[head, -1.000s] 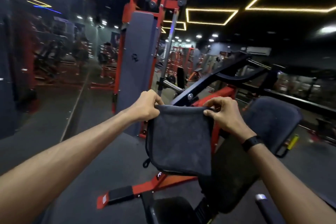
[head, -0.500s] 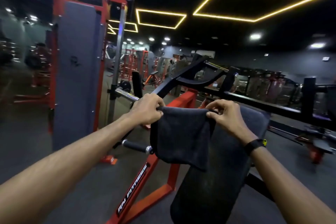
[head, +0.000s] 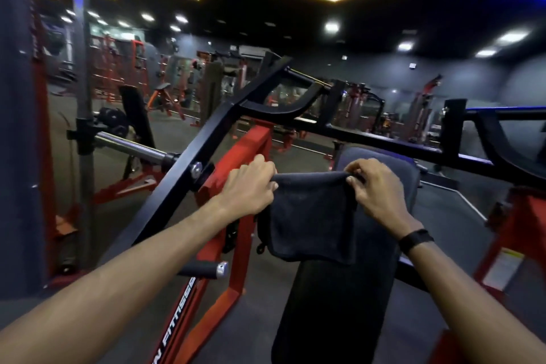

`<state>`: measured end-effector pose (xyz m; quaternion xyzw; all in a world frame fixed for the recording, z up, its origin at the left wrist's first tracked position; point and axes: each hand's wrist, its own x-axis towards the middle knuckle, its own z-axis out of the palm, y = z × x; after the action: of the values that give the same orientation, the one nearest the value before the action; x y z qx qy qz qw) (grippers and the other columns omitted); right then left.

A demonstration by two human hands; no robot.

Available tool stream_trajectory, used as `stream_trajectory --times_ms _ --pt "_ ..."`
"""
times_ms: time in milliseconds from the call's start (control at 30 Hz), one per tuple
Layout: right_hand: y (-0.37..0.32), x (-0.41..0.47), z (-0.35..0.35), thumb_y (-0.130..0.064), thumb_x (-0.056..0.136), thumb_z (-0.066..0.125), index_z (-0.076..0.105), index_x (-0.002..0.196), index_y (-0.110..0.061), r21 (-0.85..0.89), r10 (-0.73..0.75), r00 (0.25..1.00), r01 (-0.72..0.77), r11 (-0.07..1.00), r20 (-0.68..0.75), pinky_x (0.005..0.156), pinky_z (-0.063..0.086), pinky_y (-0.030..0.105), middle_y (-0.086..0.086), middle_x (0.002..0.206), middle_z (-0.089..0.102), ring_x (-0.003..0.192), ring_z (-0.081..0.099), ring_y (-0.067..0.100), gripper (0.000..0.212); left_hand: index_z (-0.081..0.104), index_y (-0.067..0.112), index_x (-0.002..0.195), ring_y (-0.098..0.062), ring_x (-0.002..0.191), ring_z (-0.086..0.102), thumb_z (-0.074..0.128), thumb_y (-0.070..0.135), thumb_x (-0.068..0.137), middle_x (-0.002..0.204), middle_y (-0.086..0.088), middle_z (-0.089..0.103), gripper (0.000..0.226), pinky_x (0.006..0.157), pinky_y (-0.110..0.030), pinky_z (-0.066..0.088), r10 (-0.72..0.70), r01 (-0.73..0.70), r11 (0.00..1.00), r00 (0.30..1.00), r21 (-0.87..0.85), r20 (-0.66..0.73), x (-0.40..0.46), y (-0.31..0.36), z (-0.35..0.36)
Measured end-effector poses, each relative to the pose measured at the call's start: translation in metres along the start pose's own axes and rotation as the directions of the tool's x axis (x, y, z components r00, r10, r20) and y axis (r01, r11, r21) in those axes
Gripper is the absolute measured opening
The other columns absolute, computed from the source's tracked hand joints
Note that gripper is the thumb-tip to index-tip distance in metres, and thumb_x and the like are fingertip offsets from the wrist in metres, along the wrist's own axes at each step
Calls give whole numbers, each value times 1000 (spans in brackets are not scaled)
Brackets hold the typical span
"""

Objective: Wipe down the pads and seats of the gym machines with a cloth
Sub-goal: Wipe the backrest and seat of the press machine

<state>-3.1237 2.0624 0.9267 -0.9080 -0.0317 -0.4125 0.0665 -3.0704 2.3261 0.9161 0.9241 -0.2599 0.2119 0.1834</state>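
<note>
We hold the dark cloth [head: 310, 216] up by its top edge, our left hand [head: 251, 186] pinching 1 corner and our right hand [head: 375, 189] pinching the other, so it hangs folded in front of the long black back pad [head: 339, 304] and hides the pad's middle from us. Nothing is wiped yet from what we can see; the cloth looks to be just off the pad, though we cannot tell whether its lower hem touches. The main risk, as we judge it, is that the slack lower half bunches or folds when we press it down, so that we smear with a lump and miss the pad's edges. A 2nd risk lies on the left: the black lever arm [head: 206, 139] and the red frame [head: 236, 162] sit just beside our left knuckles, and a wide sideways stroke could knock them or snag the small loop hanging at the cloth's lower left corner on the bolt or the grip handle [head: 206, 270]. The black crossbar [head: 399, 145] passes just behind the pad's top, so an upward stroke has little room there. Open room lies down the pad toward us and to the right over bare floor [head: 452, 230], so long downward passes seem safest.
</note>
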Motion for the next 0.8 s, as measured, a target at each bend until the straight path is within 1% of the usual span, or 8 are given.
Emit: stream_trajectory --times_ms 100,200,433,567,667,700,767,800 --pt "-20 11 19 -19 93 67 68 104 -21 -114 50 996 -41 993 80 71 48 39 2 102 65 93 64 29 11 58 20 117 -33 119 54 55 34 99 125 -5 50 23 91 -42 40 30 -24 994 998 -108 60 23 -39 10" --pt "-28 13 28 -18 93 67 67 101 -23 -142 109 992 -98 985 69 69 46 38 -1 100 62 90 63 28 9 61 20 116 -32 119 55 59 33 97 126 -5 53 23 90 -39 41 64 -50 979 996 -200 64 41 -58 18" --pt "-21 1 40 -13 89 70 67 96 -23 -245 231 968 -200 949 103 72 50 42 -8 92 55 87 62 25 13 63 19 114 -35 114 59 61 33 95 123 -8 55 24 89 -42 43 193 -156 958 972 -240 137 79 -62 59" --pt "4 15 33 -6 88 70 69 94 -18 -284 269 963 -250 926 31 75 51 41 -3 93 62 89 64 25 14 62 21 118 -35 116 59 58 36 97 126 -8 57 26 89 -39 42 235 -201 947 965 -249 116 115 -39 85" --pt "23 29 37 2 86 68 70 90 -14 -225 264 963 -270 936 -57 78 50 35 -4 86 63 84 65 22 16 64 22 114 -33 113 61 60 36 95 119 -6 66 24 83 -37 40 248 -221 932 967 -288 63 150 -24 98" --pt "32 34 37 4 87 67 70 89 -13 -178 292 952 -305 936 -95 75 51 31 -4 83 64 77 67 20 17 66 23 113 -31 111 62 62 35 94 116 -5 68 23 81 -35 39 253 -224 923 966 -312 53 165 -16 102" --pt "45 42 39 5 92 62 67 89 -9 -63 401 909 -410 910 -115 54 49 20 3 71 66 53 66 14 15 70 24 107 -29 106 64 66 33 90 109 -2 70 20 76 -33 39 248 -212 904 967 -370 52 188 -6 102" --pt "54 46 40 5 94 59 66 91 -7 13 473 872 -475 880 -125 44 47 18 7 63 66 43 63 13 14 72 24 105 -28 105 65 68 32 89 106 -2 71 18 75 -32 40 263 -224 892 963 -391 48 203 1 102"
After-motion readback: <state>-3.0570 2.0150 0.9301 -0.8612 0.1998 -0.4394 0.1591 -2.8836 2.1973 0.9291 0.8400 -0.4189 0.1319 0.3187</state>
